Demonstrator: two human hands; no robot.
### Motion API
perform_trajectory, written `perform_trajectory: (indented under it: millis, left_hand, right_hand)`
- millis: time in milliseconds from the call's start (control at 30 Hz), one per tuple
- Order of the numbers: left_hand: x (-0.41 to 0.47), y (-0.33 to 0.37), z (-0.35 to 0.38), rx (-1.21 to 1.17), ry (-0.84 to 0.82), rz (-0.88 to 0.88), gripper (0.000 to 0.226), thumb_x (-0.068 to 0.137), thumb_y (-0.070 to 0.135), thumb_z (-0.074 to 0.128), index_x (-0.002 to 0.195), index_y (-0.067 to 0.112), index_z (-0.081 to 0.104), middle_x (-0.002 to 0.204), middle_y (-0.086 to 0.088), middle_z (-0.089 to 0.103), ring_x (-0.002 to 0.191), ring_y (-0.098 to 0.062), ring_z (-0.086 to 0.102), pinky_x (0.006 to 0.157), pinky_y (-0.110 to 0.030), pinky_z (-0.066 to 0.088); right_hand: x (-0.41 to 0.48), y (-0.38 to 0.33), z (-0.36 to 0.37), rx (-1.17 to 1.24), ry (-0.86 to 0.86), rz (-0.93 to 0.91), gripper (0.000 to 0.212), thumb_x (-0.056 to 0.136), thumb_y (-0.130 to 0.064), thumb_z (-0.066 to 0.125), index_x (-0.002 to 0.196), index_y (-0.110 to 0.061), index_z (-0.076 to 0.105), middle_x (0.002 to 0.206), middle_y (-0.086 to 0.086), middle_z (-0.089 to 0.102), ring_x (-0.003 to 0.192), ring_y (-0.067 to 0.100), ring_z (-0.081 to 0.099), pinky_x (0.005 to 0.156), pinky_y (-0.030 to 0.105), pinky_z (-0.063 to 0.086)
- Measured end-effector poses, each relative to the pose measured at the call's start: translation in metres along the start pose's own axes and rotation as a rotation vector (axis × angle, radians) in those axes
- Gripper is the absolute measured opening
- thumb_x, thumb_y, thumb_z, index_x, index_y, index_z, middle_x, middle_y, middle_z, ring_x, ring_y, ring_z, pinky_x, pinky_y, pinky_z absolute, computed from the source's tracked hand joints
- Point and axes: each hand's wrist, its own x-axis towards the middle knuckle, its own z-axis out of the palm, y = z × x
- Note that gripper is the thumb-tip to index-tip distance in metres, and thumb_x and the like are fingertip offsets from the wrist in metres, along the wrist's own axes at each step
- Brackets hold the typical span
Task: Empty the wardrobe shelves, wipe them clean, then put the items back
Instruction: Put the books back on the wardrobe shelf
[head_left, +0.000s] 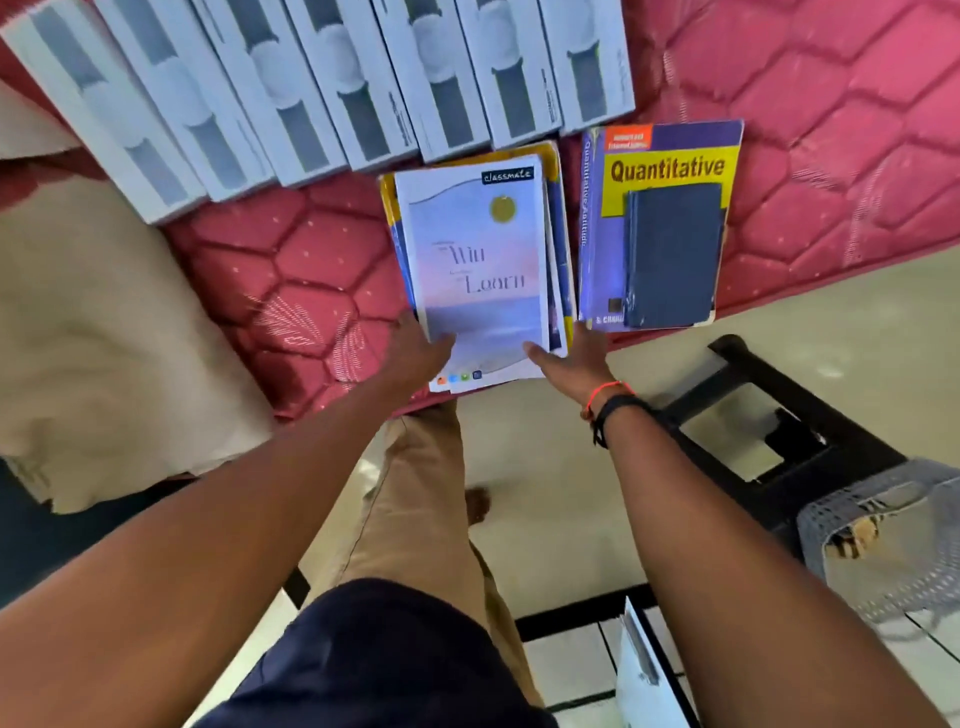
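On the mattress (311, 260), notebooks (478, 260) gripped between left hand (415, 353) and right hand (576, 364).

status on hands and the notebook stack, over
Left hand, right hand grip stack at near corners, thumbs on top. Stack at mattress edge. Book close on its right, boxes behind.

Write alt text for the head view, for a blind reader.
The left hand and right hand hold the near end of a notebook stack on a red mattress. A Quantitative Aptitude book lies to its right; white boxes lie behind.
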Motion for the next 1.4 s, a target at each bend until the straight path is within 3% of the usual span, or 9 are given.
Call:
perform_trajectory:
  millis: [133, 267, 433, 600, 733, 900, 1033, 1200, 1400]
  left_hand:
    - [0.008, -0.001, 0.006, -0.074, 0.065, -0.085, 0.062, 0.086, 0.033, 0.072, 0.127, 0.0, 0.041, 0.117, -0.01, 0.055, 0.106, -0.025, 0.056, 0.087, -0.036, 0.048]
    - [0.013, -0.004, 0.001, -0.18, -0.015, -0.065, 0.039, 0.088, 0.037, 0.069, 0.117, 0.012, 0.059, 0.103, 0.0, 0.067, 0.086, -0.011, 0.064, 0.066, -0.01, 0.05]
    - [0.0, 0.002, -0.008, -0.456, -0.096, -0.052, 0.026, 0.088, 0.026, 0.071, 0.111, 0.018, 0.065, 0.111, -0.004, 0.072, 0.101, -0.022, 0.069, 0.09, -0.04, 0.056]
    - [-0.021, 0.015, -0.025, -0.433, -0.106, -0.045, 0.013, 0.088, 0.02, 0.071, 0.1, 0.018, 0.066, 0.095, 0.002, 0.073, 0.08, -0.012, 0.072, 0.074, -0.029, 0.06]
    - [-0.038, 0.019, -0.058, -0.428, -0.184, -0.067, 0.023, 0.081, 0.023, 0.074, 0.101, 0.015, 0.068, 0.1, -0.006, 0.074, 0.08, -0.015, 0.073, 0.07, -0.029, 0.059]
    - [-0.077, 0.032, -0.091, -0.445, -0.372, -0.034, 0.051, 0.079, 0.028, 0.071, 0.123, 0.006, 0.062, 0.115, -0.012, 0.071, 0.099, -0.03, 0.07, 0.082, -0.044, 0.059]
    - [-0.11, 0.042, -0.098, -0.379, -0.425, 0.068, 0.068, 0.062, 0.043, 0.084, 0.119, 0.01, 0.065, 0.111, -0.007, 0.072, 0.094, -0.022, 0.072, 0.072, -0.03, 0.059]
    - [-0.153, 0.049, -0.097, -0.248, -0.473, 0.097, 0.057, 0.061, 0.039, 0.082, 0.109, 0.011, 0.069, 0.102, -0.005, 0.075, 0.084, -0.017, 0.073, 0.066, -0.025, 0.058]
    - [-0.208, 0.046, -0.078, -0.013, -0.633, 0.176, 0.013, 0.088, 0.016, 0.066, 0.1, 0.012, 0.07, 0.092, -0.004, 0.076, 0.076, -0.009, 0.073, 0.058, -0.015, 0.053]
  right_hand:
    - [0.011, -0.004, 0.011, 0.07, 0.03, 0.059, 0.097, 0.086, -0.04, 0.071, 0.152, -0.001, 0.01, 0.16, 0.015, 0.011, 0.148, 0.027, 0.014, 0.116, 0.033, 0.017]
    - [0.01, 0.006, 0.014, 0.14, 0.06, 0.089, 0.105, 0.077, -0.047, 0.077, 0.152, -0.01, 0.014, 0.157, 0.006, 0.023, 0.144, 0.028, 0.025, 0.113, 0.036, 0.023]
    - [0.005, 0.02, 0.004, 0.122, -0.078, 0.045, 0.106, 0.078, -0.056, 0.071, 0.154, -0.018, 0.008, 0.161, -0.001, 0.016, 0.146, 0.025, 0.022, 0.118, 0.039, 0.022]
    - [-0.013, 0.017, 0.004, 0.15, -0.214, 0.062, 0.095, 0.075, -0.069, 0.066, 0.15, -0.026, 0.027, 0.153, 0.001, 0.033, 0.141, 0.023, 0.032, 0.115, 0.041, 0.03]
    - [-0.029, 0.017, 0.001, 0.246, -0.217, 0.102, 0.052, 0.079, -0.072, 0.059, 0.07, -0.022, 0.049, 0.065, -0.005, 0.049, 0.063, 0.012, 0.051, 0.062, 0.024, 0.037]
    - [-0.065, 0.008, -0.003, 0.582, -0.282, 0.13, 0.074, 0.057, -0.088, 0.062, 0.062, -0.017, 0.042, 0.064, 0.011, 0.041, 0.067, 0.022, 0.042, 0.066, 0.032, 0.039]
    - [-0.095, 0.012, -0.007, 0.832, -0.337, 0.072, 0.083, 0.065, -0.071, 0.074, 0.113, -0.004, 0.064, 0.11, 0.013, 0.071, 0.096, 0.03, 0.067, 0.085, 0.047, 0.053]
    - [-0.142, 0.042, -0.008, 1.039, -0.318, -0.022, 0.018, 0.089, -0.031, 0.068, 0.103, -0.019, 0.07, 0.09, -0.005, 0.075, 0.085, 0.014, 0.07, 0.068, 0.025, 0.055]
    - [-0.203, 0.102, 0.016, 1.352, -0.273, -0.022, 0.012, 0.091, -0.015, 0.062, 0.097, -0.01, 0.071, 0.08, -0.001, 0.072, 0.071, 0.013, 0.068, 0.067, 0.026, 0.056]
